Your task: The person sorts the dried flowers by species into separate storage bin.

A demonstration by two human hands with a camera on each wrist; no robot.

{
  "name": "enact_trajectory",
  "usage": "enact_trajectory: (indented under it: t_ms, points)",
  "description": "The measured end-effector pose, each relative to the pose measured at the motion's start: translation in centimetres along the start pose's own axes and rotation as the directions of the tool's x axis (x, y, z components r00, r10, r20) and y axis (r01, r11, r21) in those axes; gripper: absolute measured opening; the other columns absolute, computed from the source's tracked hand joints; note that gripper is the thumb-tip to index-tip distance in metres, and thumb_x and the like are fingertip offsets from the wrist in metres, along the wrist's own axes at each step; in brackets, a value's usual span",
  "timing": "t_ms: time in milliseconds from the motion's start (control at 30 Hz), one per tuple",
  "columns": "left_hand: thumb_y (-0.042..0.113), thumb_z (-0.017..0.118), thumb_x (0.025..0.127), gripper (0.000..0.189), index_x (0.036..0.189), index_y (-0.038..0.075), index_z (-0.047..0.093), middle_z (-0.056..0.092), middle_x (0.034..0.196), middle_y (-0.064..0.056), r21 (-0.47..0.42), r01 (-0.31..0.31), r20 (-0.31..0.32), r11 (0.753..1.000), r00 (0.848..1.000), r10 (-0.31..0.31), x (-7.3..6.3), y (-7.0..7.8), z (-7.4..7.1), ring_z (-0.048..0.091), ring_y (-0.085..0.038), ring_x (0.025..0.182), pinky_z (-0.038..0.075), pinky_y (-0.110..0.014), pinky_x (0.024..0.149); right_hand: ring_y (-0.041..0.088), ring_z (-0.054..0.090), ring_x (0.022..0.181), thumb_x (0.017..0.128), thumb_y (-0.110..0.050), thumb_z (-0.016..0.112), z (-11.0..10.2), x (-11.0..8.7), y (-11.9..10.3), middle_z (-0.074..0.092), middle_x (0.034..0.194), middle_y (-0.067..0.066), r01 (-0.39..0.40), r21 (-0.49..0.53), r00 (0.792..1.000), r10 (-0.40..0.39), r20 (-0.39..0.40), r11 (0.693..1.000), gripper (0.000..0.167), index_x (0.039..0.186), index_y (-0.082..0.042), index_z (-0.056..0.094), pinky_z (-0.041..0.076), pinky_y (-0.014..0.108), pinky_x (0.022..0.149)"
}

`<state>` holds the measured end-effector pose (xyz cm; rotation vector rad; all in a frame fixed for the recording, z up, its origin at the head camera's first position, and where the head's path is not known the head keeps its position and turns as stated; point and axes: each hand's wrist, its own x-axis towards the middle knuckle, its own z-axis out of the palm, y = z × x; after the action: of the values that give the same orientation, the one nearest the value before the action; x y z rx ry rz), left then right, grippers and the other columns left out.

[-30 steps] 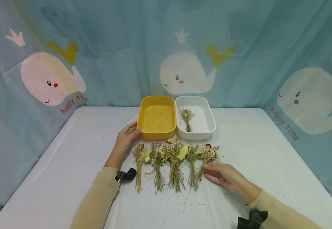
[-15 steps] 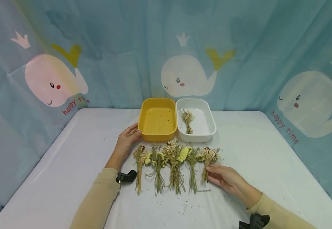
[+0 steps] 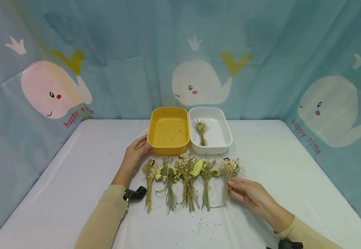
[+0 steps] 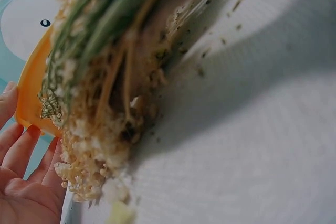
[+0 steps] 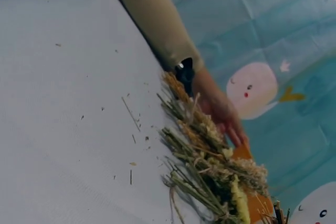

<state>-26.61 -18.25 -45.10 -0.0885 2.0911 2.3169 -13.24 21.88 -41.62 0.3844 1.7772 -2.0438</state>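
My right hand [image 3: 252,196] pinches the stems of a small dried flower bouquet [image 3: 231,167], with pale blossoms and a dark red bloom at its top. At the left corner of a yellow tray [image 3: 168,151], my left hand [image 3: 134,154] rests its fairly straight fingers against the outer wall; the left wrist view shows these fingers [image 4: 21,153] touching it. Several more dried bouquets lie in a row before the trays, among them a slim one [image 3: 149,186] at the left end, a fuller one [image 3: 189,180] in the middle and a green-stemmed one [image 3: 206,186] nearest the held one.
A white tray [image 3: 229,140] stands against the yellow one, with one dried bouquet [image 3: 201,130] inside. Bits of stem and crumbs [image 3: 199,226] are scattered over the white tabletop [image 3: 292,180]. A blue whale-print curtain [image 3: 130,83] closes off the back and sides.
The right hand has drawn its bouquet to the right, away from the row, and turned it more upright. A loose stem shows beside the neighbouring bouquet. The left hand stays at the yellow tray.
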Motion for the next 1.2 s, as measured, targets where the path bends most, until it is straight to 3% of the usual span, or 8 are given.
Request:
enact_trajectory:
  t_ms: [367,700,1033,1200]
  points:
    - [0.016,0.063,0.099,0.059,0.153,0.012,0.04,0.041,0.158,-0.008,0.001,-0.009,0.006,1.0,1.0,0.009,0.0,0.2,-0.2,0.046,-0.026,0.142,0.055,-0.02,0.099,0.002,0.069,0.098,0.096,-0.016,0.066,0.4,-1.9,-1.9,0.07,0.107,-0.009,0.04,-0.036,0.999,-0.04,0.006,0.999,0.071,0.151,0.01,0.029,0.058,0.019,0.091]
    - [0.017,0.063,0.099,0.06,0.153,0.013,0.04,0.041,0.158,-0.009,0.0,-0.022,0.012,1.0,1.0,0.022,0.2,0.7,-0.2,0.045,-0.027,0.142,0.055,-0.02,0.099,0.001,0.068,0.101,0.097,-0.018,0.066,1.2,-2.1,-4.0,0.068,0.113,-0.008,0.097,-0.094,0.994,-0.092,0.054,0.991,0.069,0.151,0.008,0.031,0.058,0.022,0.096]
    - [0.014,0.064,0.098,0.06,0.153,0.01,0.04,0.041,0.158,-0.011,-0.02,-0.023,0.02,1.0,1.0,0.024,0.2,0.1,-0.1,0.045,-0.029,0.142,0.056,-0.018,0.096,0.002,0.07,0.095,0.098,-0.009,0.063,2.3,0.2,-7.0,0.072,0.101,-0.008,0.148,-0.091,0.984,-0.137,0.116,0.985,0.061,0.148,0.013,0.034,0.06,0.02,0.09]
    - [0.015,0.065,0.097,0.061,0.153,0.01,0.04,0.041,0.158,-0.011,-0.026,-0.018,0.016,1.0,1.0,0.018,0.0,-0.1,-0.2,0.045,-0.028,0.142,0.055,-0.02,0.099,0.002,0.071,0.09,0.099,-0.006,0.06,2.6,2.0,-8.5,0.073,0.095,-0.008,0.128,-0.058,0.984,-0.12,0.133,0.99,0.058,0.147,0.013,0.034,0.06,0.018,0.086]
